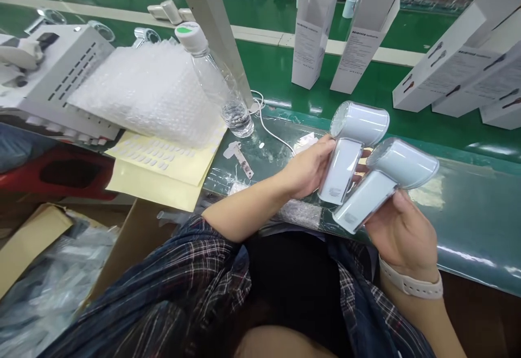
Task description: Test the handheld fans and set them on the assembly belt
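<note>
Factory packing line: green conveyor belt (285, 70), upright white product boxes (311, 32), bubble wrap (146, 89).

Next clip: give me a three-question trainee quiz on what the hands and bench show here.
1. True or false: each hand holds one pale blue handheld device by its handle.
2. What stands on the bench beside the bubble wrap sheets? A) a water bottle B) a mug C) a spray can
3. Fill in: the right wrist wears a white ____.

Key
1. True: the left hand grips the left device, and the right hand grips the right device.
2. A: the water bottle stands by the bubble wrap sheets.
3. Band: the wristband.
</note>
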Action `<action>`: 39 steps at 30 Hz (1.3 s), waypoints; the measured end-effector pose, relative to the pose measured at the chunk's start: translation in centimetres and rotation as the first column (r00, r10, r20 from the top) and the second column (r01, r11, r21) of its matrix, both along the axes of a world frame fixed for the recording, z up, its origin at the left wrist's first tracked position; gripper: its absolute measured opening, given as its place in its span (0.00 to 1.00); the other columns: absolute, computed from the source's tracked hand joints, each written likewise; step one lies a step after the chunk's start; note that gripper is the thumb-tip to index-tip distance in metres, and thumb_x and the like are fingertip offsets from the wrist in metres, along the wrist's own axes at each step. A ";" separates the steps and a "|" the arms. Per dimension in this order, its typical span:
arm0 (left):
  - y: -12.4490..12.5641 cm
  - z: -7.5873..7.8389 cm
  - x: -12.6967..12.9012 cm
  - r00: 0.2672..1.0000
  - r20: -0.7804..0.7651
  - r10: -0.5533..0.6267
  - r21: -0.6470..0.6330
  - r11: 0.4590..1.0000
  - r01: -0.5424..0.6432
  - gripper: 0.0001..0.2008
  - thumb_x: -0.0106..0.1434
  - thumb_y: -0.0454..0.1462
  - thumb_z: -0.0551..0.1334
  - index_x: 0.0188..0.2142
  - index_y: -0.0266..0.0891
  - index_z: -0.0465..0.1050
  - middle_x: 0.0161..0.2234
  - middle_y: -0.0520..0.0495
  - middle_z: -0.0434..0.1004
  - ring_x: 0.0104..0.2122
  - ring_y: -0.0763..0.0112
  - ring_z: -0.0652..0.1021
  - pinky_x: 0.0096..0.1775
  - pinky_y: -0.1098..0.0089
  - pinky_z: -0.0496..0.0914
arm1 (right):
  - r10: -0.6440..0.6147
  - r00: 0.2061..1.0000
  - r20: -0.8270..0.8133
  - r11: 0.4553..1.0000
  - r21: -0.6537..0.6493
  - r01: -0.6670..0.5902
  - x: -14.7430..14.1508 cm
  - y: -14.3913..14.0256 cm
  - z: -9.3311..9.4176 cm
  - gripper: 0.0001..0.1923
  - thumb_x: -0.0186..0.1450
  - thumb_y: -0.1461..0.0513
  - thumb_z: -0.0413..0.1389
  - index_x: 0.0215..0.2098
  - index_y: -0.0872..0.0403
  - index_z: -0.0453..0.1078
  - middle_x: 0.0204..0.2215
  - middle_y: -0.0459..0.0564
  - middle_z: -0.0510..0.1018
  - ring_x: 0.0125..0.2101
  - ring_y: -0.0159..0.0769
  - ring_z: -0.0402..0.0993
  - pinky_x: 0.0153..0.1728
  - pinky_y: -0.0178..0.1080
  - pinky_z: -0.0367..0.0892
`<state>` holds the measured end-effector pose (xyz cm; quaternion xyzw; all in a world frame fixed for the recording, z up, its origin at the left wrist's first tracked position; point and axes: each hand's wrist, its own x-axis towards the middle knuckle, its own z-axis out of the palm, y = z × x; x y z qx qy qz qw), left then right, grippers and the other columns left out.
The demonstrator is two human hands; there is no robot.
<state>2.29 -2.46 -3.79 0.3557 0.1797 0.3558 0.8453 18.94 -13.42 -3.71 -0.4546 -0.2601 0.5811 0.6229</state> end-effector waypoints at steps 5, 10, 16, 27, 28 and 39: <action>0.2 0.2 -0.6 0.998 0.023 -0.053 -0.011 0.999 0.053 0.31 0.62 0.44 0.72 0.62 0.40 0.68 0.60 0.35 0.81 0.56 0.48 0.83 0.57 0.52 0.78 | 0.048 0.999 0.000 0.999 -0.019 -0.048 0.2 0.2 1.6 0.18 0.75 0.50 0.56 0.58 0.44 0.81 0.60 0.51 0.84 0.56 0.51 0.83 0.50 0.55 0.84; 0.0 0.8 -1.0 0.988 -0.032 -0.149 0.058 0.987 0.151 0.39 0.62 0.43 0.77 0.69 0.43 0.65 0.59 0.34 0.81 0.55 0.48 0.85 0.54 0.54 0.79 | 0.018 0.996 -0.084 0.996 -0.088 -0.026 0.0 -0.2 2.8 0.19 0.75 0.50 0.53 0.55 0.43 0.82 0.60 0.50 0.84 0.60 0.52 0.81 0.63 0.60 0.78; 0.5 0.7 -1.0 0.986 -0.040 -0.164 0.068 0.984 0.166 0.34 0.58 0.41 0.79 0.61 0.39 0.72 0.59 0.33 0.80 0.53 0.50 0.84 0.50 0.58 0.80 | 0.000 1.000 0.020 0.998 -0.067 0.002 0.2 -0.3 1.9 0.20 0.74 0.44 0.58 0.54 0.44 0.83 0.58 0.50 0.85 0.59 0.52 0.82 0.55 0.55 0.83; -0.4 -0.2 0.8 0.912 -0.243 0.331 0.341 0.909 -0.239 0.41 0.46 0.49 0.84 0.54 0.39 0.71 0.52 0.39 0.80 0.53 0.54 0.80 0.56 0.58 0.73 | -0.066 0.967 0.245 0.997 0.063 0.052 -1.4 -0.2 -1.5 0.21 0.64 0.49 0.74 0.51 0.47 0.82 0.46 0.51 0.88 0.46 0.46 0.87 0.52 0.50 0.82; -0.3 -0.3 0.8 0.899 -0.245 0.362 0.335 0.902 -0.272 0.40 0.48 0.49 0.83 0.54 0.39 0.70 0.53 0.40 0.79 0.53 0.55 0.80 0.56 0.58 0.74 | -0.067 0.966 0.248 0.997 0.057 0.055 -1.5 -0.2 -1.6 0.20 0.63 0.50 0.74 0.50 0.47 0.83 0.46 0.50 0.88 0.45 0.44 0.86 0.52 0.49 0.82; -0.1 0.3 -0.2 0.994 -0.026 -0.108 0.013 0.994 0.108 0.39 0.57 0.38 0.65 0.67 0.47 0.59 0.46 0.46 0.84 0.42 0.58 0.85 0.48 0.57 0.76 | -0.057 0.998 -0.026 0.991 -0.123 0.053 0.5 0.4 2.6 0.19 0.72 0.52 0.52 0.43 0.51 0.84 0.36 0.54 0.83 0.37 0.41 0.81 0.36 0.43 0.83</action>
